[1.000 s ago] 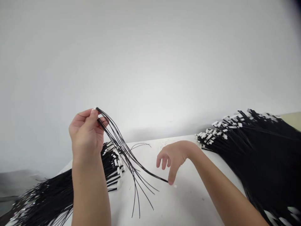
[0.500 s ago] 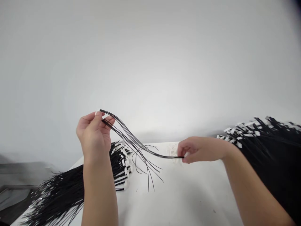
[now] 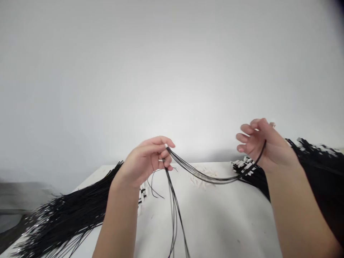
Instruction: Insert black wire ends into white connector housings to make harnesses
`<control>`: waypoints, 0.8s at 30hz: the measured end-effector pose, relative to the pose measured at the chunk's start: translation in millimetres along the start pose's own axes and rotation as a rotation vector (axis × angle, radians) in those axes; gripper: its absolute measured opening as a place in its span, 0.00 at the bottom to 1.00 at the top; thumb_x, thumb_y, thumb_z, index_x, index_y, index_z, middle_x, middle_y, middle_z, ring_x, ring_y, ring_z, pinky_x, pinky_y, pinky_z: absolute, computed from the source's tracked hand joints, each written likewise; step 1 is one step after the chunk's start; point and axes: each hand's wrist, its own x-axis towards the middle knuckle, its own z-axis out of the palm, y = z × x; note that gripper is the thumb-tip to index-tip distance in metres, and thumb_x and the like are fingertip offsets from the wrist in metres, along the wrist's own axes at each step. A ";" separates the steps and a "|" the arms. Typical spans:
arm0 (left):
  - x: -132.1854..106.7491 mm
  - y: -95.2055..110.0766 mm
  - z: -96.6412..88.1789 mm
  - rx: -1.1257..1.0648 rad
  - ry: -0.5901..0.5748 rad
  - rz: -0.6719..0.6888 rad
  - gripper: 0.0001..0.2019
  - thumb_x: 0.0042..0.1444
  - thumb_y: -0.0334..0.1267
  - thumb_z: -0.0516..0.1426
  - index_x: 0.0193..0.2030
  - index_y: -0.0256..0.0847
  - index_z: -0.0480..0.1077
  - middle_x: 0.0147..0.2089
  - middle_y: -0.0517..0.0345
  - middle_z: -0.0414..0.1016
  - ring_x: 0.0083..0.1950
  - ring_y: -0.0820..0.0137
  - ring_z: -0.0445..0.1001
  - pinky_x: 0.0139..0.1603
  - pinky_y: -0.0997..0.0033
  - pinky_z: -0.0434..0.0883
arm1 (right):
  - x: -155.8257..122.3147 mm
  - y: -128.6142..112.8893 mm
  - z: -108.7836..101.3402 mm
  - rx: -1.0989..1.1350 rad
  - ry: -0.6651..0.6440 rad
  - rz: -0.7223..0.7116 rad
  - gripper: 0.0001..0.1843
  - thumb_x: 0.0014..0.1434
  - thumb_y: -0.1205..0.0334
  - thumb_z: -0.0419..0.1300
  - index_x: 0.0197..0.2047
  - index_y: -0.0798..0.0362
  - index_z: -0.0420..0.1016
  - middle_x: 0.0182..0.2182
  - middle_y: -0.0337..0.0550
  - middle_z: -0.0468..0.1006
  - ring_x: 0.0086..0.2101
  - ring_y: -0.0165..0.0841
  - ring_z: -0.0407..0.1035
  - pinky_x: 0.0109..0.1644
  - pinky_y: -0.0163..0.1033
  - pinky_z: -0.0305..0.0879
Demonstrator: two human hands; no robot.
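My left hand point(image 3: 146, 159) pinches a small bunch of thin, glossy black wires point(image 3: 215, 178) between thumb and fingertips. Some sag in a smooth arc across to my right hand point(image 3: 262, 145), which grips their far end with curled fingers; the rest hang straight down. Below, the matte white table point(image 3: 220, 222) carries a bristly left heap point(image 3: 67, 218) and right heap point(image 3: 317, 168) of the same wire, tipped with small white rectangular tabs.

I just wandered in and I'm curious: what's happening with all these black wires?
A person is working bare-handed over a white table. The left hand pinches a small bunch of black wires. A few sag in an arc across to the right hand, which grips their other end, while the rest dangle down. A left heap and a right heap of similar white-tipped wires lie on the table.
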 end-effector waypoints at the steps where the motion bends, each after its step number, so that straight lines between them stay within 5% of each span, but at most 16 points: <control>1: 2.7 -4.0 5.4 -0.007 -0.049 -0.043 0.06 0.49 0.34 0.53 0.33 0.38 0.70 0.22 0.59 0.59 0.22 0.73 0.66 0.29 0.66 0.71 | -0.6 -1.1 9.9 -0.020 -0.009 0.042 0.21 0.55 0.40 0.49 0.30 0.50 0.52 0.23 0.35 0.53 0.21 0.24 0.54 0.22 0.30 0.57; 4: 12.9 -17.9 20.2 -0.025 -0.122 -0.145 0.07 0.48 0.33 0.52 0.32 0.36 0.70 0.23 0.58 0.62 0.25 0.70 0.70 0.31 0.66 0.70 | -5.5 0.9 38.1 -0.115 -0.137 0.161 0.19 0.55 0.41 0.49 0.32 0.49 0.56 0.19 0.32 0.47 0.16 0.21 0.42 0.17 0.28 0.41; 7: 23.8 -33.6 28.3 -0.029 -0.145 -0.222 0.07 0.46 0.31 0.51 0.33 0.36 0.68 0.24 0.58 0.64 0.28 0.67 0.73 0.35 0.63 0.70 | -13.4 9.1 57.3 -0.516 -0.300 0.122 0.20 0.55 0.43 0.52 0.28 0.53 0.62 0.18 0.34 0.51 0.18 0.22 0.44 0.20 0.29 0.42; 11: 32.5 -56.3 28.3 -0.054 -0.131 -0.303 0.07 0.43 0.28 0.50 0.31 0.36 0.65 0.23 0.59 0.64 0.28 0.65 0.74 0.37 0.59 0.70 | -22.9 23.4 69.9 -1.208 -0.098 -0.101 0.16 0.60 0.51 0.46 0.29 0.53 0.66 0.21 0.41 0.63 0.23 0.26 0.54 0.26 0.31 0.43; 14: 32.4 -72.7 25.6 -0.117 -0.096 -0.344 0.07 0.42 0.28 0.51 0.31 0.37 0.63 0.23 0.61 0.62 0.27 0.67 0.73 0.40 0.56 0.70 | -26.5 33.9 79.2 -1.502 -0.053 -0.207 0.12 0.60 0.61 0.44 0.33 0.53 0.66 0.24 0.45 0.67 0.25 0.29 0.61 0.26 0.33 0.41; 19: 21.5 -95.7 20.8 -0.225 0.018 -0.368 0.09 0.53 0.44 0.51 0.33 0.40 0.62 0.22 0.64 0.58 0.25 0.72 0.67 0.42 0.53 0.70 | -32.8 52.7 105.4 -1.583 -0.226 -0.182 0.05 0.52 0.72 0.48 0.30 0.55 0.62 0.22 0.42 0.66 0.21 0.29 0.64 0.24 0.32 0.40; 24: 5.3 -120.6 11.6 -0.146 0.103 -0.266 0.14 0.52 0.50 0.53 0.32 0.39 0.61 0.25 0.64 0.57 0.23 0.78 0.62 0.37 0.59 0.72 | -43.3 80.7 127.9 -1.582 -0.349 -0.184 0.06 0.48 0.75 0.49 0.29 0.56 0.60 0.22 0.40 0.65 0.20 0.29 0.63 0.23 0.32 0.41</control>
